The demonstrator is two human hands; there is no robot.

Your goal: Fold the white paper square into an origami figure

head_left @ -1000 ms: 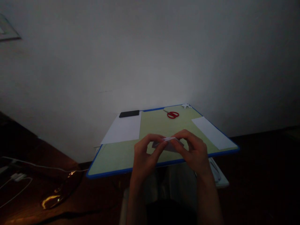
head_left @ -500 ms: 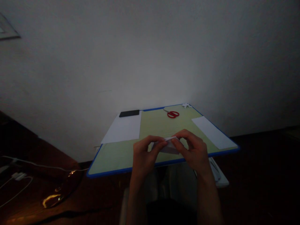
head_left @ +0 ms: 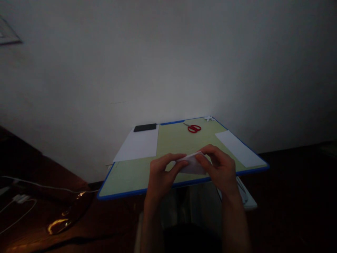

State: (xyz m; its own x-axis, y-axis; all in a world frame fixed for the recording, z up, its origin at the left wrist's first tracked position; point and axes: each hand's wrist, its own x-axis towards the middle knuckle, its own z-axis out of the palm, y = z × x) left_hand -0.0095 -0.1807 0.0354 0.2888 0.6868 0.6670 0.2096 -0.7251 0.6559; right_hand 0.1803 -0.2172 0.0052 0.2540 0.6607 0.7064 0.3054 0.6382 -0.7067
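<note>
My left hand (head_left: 162, 174) and my right hand (head_left: 219, 168) both pinch a small folded piece of white paper (head_left: 193, 164), held just above the near edge of a yellow-green board with a blue rim (head_left: 123, 191). The left thumb and forefinger grip the paper's left end. The right fingers curl over its right end, and the paper is partly hidden by them.
On the board lie a white sheet (head_left: 139, 144) at the left, a white strip (head_left: 238, 147) at the right, red-handled scissors (head_left: 194, 128) and a small white folded shape (head_left: 209, 118) at the far edge. A black phone (head_left: 144, 127) sits at the far-left corner. White cables (head_left: 18, 202) lie on the dark surface at left.
Both hands have turned the folded paper slightly and shifted it a little to the right; the paper now shows a broader face between the fingers.
</note>
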